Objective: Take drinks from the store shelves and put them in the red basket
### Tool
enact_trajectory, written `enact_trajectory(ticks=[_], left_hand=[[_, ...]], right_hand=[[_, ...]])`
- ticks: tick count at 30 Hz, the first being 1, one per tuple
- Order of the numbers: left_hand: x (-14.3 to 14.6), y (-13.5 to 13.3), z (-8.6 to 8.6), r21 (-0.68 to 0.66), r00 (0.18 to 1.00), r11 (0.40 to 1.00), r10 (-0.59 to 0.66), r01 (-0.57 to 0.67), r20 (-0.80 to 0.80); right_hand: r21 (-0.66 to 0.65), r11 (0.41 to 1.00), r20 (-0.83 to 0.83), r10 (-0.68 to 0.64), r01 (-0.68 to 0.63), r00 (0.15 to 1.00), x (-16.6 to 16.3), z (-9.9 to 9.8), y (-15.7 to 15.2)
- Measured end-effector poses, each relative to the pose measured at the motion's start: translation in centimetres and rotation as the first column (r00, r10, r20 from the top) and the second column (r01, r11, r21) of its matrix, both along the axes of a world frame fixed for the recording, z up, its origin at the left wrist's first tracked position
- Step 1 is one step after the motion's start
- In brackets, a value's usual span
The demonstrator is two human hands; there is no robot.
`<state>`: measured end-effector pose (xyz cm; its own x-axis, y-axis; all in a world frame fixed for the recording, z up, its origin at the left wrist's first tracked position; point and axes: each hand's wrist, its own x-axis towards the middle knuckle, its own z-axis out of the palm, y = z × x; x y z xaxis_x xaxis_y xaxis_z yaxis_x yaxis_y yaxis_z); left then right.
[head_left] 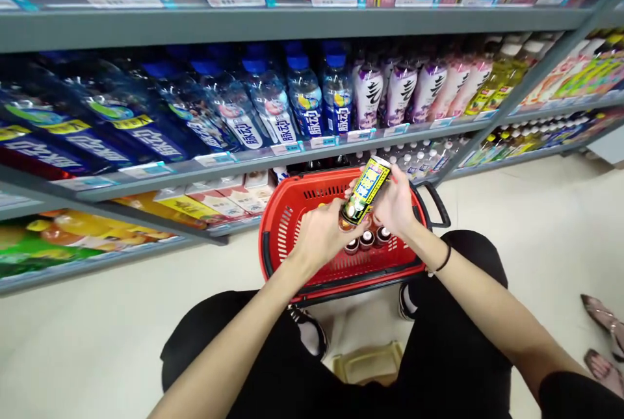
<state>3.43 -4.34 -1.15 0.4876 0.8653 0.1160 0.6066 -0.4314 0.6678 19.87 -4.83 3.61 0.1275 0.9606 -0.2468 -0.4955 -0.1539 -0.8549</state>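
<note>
So, both hands holding yellow-label bottle (366,190) tilted above red basket (283,224): left hand (322,234) gripping base, right hand (397,204) wrapping side. Looks mid-transfer; next needs steady carrying, clearing bottles (366,239) below.

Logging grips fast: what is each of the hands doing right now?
Left hand: closed on the lower end of the yellow bottle.
Right hand: closed on the same bottle, above the red basket.

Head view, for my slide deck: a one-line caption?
Both hands, left hand and right hand, hold a yellow-labelled drink can over a red plastic basket.
</note>
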Motion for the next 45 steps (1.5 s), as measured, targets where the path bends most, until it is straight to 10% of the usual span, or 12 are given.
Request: enact_trajectory(ticks=[10,18,26,38,45], left_hand=[[0.7,-1.0,0.4,0.169,0.994,0.980,-0.099,0.105,-0.040],[-0.6,0.1,0.2,0.652,0.934,0.695,-0.352,0.305,-0.061],[-0.9,-0.6,0.7,0.753,0.950,0.617,-0.312,0.229,-0.033],[-0.5,0.0,0.0,0.283,0.923,0.909,-0.213,0.308,-0.319],[0.6,0.0,0.4,0.123,0.901,0.952,-0.218,0.281,-0.375]], right_hand=[[-0.123,0.992,-0.269,-0.072,0.040,0.961,0.9,0.0,-0.8],[-0.075,0.996,-0.135,0.033,-0.043,0.990,0.7,0.2,-1.1],[-0.032,0.963,-0.192,0.258,-0.268,0.947,0.7,-0.1,-1.6],[0.096,0.995,0.094,0.005,-0.014,0.996,0.1,1.1,-1.3],[0.272,0.959,0.310,-0.014,-0.075,0.951,-0.1,-0.4,-3.0]])
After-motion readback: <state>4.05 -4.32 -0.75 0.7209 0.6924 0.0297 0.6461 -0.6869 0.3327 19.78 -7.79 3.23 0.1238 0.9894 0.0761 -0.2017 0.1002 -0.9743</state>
